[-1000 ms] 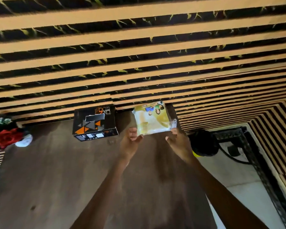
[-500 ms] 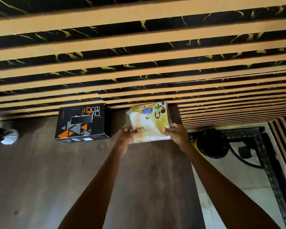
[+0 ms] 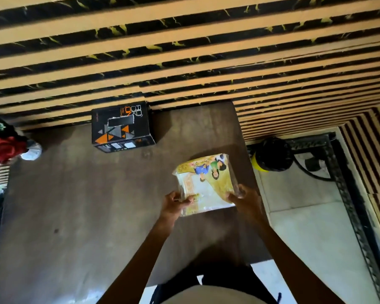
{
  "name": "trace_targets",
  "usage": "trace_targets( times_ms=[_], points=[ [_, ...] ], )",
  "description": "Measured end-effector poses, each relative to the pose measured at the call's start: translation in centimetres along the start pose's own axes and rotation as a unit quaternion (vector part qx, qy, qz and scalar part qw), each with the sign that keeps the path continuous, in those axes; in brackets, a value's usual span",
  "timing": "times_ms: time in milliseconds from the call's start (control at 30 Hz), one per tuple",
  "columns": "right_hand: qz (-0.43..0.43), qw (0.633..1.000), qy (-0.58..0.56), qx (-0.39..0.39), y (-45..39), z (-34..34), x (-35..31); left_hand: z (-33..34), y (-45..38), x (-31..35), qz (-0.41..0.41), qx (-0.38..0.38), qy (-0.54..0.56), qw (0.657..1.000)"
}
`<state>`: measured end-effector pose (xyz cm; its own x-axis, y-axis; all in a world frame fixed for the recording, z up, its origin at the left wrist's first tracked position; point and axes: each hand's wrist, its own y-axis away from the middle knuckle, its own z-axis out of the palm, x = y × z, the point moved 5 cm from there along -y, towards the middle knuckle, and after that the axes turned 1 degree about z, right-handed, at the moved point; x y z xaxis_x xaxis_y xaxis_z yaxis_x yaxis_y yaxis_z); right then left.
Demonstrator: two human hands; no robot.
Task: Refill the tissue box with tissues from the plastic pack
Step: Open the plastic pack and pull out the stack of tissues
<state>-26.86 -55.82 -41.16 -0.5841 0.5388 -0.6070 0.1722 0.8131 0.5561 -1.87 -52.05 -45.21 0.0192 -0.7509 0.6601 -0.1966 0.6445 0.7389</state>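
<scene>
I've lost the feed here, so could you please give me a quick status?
Both hands, left hand and right hand, grip the plastic pack. Tissue box untouched by the wall. Nothing between them.

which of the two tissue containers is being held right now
The yellow plastic tissue pack, gripped at its near corners by the left hand and right hand. The black tissue box sits untouched by the wall.

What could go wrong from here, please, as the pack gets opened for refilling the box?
Both hands, left hand and right hand, pinch only the near edge of the plastic pack, so it might slip or tear unevenly. The tissue box sits well away at the wall, so loose tissues could spill onto the table.
</scene>
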Motion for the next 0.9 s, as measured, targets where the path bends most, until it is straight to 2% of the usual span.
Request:
trace_targets(
  times_ms=[233,367,433,467,533,567,633,733,767,833,900],
  points=[
    [0.016,0.998,0.055,0.001,4.3,1.2,3.9,-0.1,4.7,-4.8,0.009,-0.028,-0.042,0.999],
    [-0.005,0.992,0.124,-0.011,5.0,0.6,4.5,1.3,5.7,-7.1,-0.057,-0.098,-0.037,0.993],
    [-0.032,0.983,0.175,0.034,5.5,-0.1,4.4,1.7,6.2,-7.6,-0.071,-0.116,-0.064,0.989],
    [-0.054,0.974,0.210,0.065,5.8,-0.2,4.2,1.8,6.3,-7.4,-0.060,-0.105,-0.057,0.991],
    [-0.099,0.960,0.242,0.099,6.4,-0.3,3.5,1.5,6.6,-6.4,0.021,-0.037,-0.080,0.996],
    [-0.121,0.956,0.251,0.091,6.7,-0.2,3.2,1.2,6.7,-5.5,0.077,0.014,-0.154,0.985],
    [-0.155,0.941,0.297,0.044,7.4,1.0,2.5,0.8,6.8,-3.8,0.191,0.087,-0.301,0.930],
    [-0.169,0.908,0.383,-0.019,7.5,2.6,2.4,2.2,7.1,-1.9,0.293,0.072,-0.428,0.852],
    [-0.164,0.907,0.388,-0.023,7.3,2.8,2.3,3.0,7.3,-1.3,0.313,0.051,-0.481,0.817],
    [-0.145,0.913,0.381,-0.024,6.6,2.8,2.2,4.3,6.9,-1.1,0.312,0.018,-0.536,0.784],
    [-0.122,0.925,0.360,-0.028,5.8,2.5,2.0,4.9,6.8,-0.9,0.291,0.019,-0.552,0.781]
  ],
)
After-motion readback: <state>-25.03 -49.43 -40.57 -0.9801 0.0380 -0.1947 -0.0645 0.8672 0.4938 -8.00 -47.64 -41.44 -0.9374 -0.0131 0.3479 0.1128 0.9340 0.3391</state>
